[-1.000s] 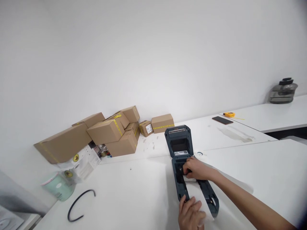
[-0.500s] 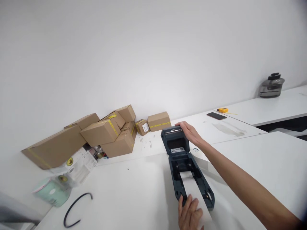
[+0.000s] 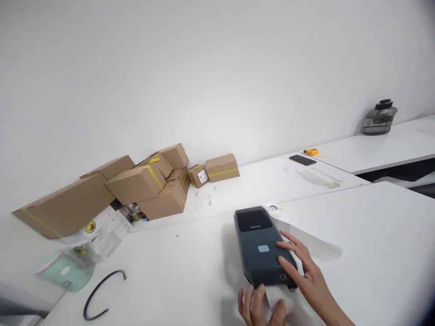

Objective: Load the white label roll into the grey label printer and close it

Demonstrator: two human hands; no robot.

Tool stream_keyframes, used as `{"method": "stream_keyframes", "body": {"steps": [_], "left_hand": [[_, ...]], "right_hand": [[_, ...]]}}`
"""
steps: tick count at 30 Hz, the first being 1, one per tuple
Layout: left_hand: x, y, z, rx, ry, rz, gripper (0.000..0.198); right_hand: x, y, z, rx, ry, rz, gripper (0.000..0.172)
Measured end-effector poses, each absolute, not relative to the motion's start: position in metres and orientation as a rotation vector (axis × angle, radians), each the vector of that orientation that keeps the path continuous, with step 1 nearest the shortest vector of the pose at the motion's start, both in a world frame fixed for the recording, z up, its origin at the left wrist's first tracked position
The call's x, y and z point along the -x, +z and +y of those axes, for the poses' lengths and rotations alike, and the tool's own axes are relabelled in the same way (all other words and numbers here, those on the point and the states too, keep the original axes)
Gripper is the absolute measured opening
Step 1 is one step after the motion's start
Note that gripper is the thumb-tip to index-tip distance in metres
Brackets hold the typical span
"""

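A dark blue-grey label printer [image 3: 254,240] stands on the white table with its lid down. A white paper strip [image 3: 276,295] comes out of its front slot. My left hand [image 3: 256,310] is at the printer's front edge, fingertips against the casing and thumb over the strip; part of its grip is hidden. My right hand [image 3: 306,271] rests on the right side of the lid, fingers spread and holding nothing. The light-blue button [image 3: 263,248] on the lid lies just left of its fingertips.
Cardboard boxes [image 3: 136,185] are piled along the wall. A phone [image 3: 302,160], a yellow tape measure [image 3: 311,152] and a dark water jug [image 3: 379,118] stand farther right. A black curved strip [image 3: 98,290] and a green container [image 3: 66,271] lie left. Behind the printer is a tape roll [image 3: 273,208].
The printer's lid has swung down from open to shut. My right hand came down with it from the raised edge to the lid's right side. My left hand stays at the front with the paper.
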State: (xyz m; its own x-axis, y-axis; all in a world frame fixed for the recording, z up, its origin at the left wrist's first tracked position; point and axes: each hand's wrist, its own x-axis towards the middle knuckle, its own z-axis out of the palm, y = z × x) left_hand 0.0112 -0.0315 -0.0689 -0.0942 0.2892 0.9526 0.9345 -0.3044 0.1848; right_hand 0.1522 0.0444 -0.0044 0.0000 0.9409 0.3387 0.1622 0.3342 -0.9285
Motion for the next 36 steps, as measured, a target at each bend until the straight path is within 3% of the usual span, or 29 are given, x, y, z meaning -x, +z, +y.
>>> {"method": "stream_keyframes", "body": {"steps": [4, 12, 17, 26, 31, 36], "left_hand": [[-0.013, -0.067, -0.026, 1.684, -1.474, -1.312, 0.021], [-0.001, -0.053, -0.012, 1.905, -1.228, -1.378, 0.044], [0.001, -0.052, -0.007, 1.866, -1.237, -1.374, 0.051], [0.004, -0.043, -0.014, 1.937, -1.125, -1.369, 0.043], [-0.007, -0.044, -0.033, 1.728, -1.325, -1.441, 0.021], [-0.014, -0.039, -0.041, 1.730, -1.360, -1.482, 0.017]], "right_hand": [[-0.145, -0.013, 0.036, 1.228, 1.184, -1.156, 0.074], [-0.141, -0.018, 0.036, 1.244, 1.320, -1.087, 0.086], [-0.138, -0.033, 0.038, 1.228, 1.277, -1.082, 0.082], [-0.125, -0.041, 0.029, 1.197, 1.001, -1.136, 0.067], [-0.143, -0.027, 0.021, 1.093, 0.729, -1.495, 0.039], [-0.152, -0.028, 0.019, 1.072, 0.624, -1.597, 0.039]]}}
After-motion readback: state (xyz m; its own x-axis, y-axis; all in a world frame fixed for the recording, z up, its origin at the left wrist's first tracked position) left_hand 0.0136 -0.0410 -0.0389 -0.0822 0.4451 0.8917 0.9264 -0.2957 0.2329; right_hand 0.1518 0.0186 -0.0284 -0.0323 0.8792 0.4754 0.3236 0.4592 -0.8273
